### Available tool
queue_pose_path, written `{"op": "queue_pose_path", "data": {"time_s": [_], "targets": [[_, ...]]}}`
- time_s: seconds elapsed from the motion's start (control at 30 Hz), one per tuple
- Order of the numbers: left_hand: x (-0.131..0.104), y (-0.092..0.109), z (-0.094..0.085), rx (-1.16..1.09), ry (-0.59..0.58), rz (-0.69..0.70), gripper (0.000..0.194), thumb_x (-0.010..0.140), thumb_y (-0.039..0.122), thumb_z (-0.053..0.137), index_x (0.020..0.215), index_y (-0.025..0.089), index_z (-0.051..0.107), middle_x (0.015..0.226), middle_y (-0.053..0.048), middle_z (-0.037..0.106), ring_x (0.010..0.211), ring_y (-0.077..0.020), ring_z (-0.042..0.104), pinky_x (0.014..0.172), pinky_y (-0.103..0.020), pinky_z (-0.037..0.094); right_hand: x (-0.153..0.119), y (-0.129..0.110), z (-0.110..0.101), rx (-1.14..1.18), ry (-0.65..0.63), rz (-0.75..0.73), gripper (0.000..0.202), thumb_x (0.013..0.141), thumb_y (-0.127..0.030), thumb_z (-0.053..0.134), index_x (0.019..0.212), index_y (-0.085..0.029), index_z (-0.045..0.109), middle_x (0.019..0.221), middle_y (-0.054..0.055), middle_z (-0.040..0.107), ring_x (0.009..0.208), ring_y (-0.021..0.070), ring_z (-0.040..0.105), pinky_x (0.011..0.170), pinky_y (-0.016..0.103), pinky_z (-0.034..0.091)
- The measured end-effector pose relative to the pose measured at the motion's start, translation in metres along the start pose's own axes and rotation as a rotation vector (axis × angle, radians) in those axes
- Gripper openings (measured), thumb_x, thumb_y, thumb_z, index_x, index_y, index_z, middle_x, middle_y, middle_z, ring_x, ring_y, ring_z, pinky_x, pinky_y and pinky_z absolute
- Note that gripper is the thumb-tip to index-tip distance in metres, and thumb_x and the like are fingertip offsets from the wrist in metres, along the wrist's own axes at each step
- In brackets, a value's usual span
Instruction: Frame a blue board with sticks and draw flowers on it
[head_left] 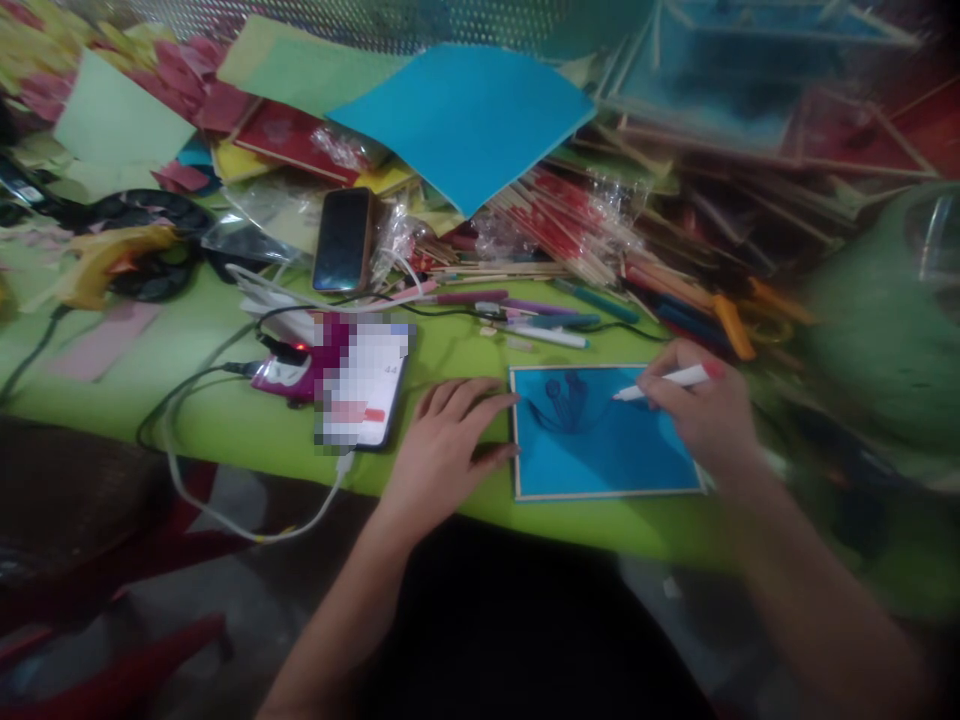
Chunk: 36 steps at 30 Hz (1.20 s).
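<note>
Blue panel [607,465] with pale wooden edging lies flat on the green table [457,485], between the two hands, near the table's front edge. Left hand [441,440]: fingers loosely spread, nothing gripped, fingertips and thumb at the panel's left edge; palm sits off the panel, just beside it. Right hand [701,405]: pinching a white marker [679,380] between thumb and fingers, over the panel's right side. Marker slants, reddish end up and right, tip down and left above the panel's upper half. Can't tell if the tip is in contact. Dark line drawing [566,400] sits on the panel's upper left part, left of the tip, right of the left fingertips.

Left of the left hand, near it but apart: lit phone [371,390], screen blurred out, white cable plugged in at its lower end. Dark-screened phone [342,242] lies farther back. Loose pens [551,322] lie just behind the panel. Yellow glue gun [112,262] at far left.
</note>
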<state>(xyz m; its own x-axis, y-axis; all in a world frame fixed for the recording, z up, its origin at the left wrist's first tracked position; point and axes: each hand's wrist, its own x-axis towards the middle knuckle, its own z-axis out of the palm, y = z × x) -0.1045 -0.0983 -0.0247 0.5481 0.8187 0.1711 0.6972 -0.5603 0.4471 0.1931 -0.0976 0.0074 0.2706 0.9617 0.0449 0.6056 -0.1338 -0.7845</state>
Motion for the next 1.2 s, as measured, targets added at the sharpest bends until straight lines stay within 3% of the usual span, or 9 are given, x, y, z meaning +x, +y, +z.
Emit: {"op": "queue_pose_path", "data": {"time_s": [1.2], "targets": [[0.0, 0.002, -0.001, -0.005, -0.02, -0.03, 0.048, 0.097, 0.039, 0.073, 0.142, 0.027, 0.061, 0.145, -0.009, 0.063, 0.133, -0.0323, 0.055, 0.113, -0.052, 0.043, -0.016, -0.02, 0.012, 0.109, -0.314, -0.069, 0.014, 0.079, -0.029, 0.067, 0.067, -0.025, 0.061, 0.062, -0.002, 0.06, 0.057, 0.0148, 0.051, 0.052, 0.028, 0.036]]}}
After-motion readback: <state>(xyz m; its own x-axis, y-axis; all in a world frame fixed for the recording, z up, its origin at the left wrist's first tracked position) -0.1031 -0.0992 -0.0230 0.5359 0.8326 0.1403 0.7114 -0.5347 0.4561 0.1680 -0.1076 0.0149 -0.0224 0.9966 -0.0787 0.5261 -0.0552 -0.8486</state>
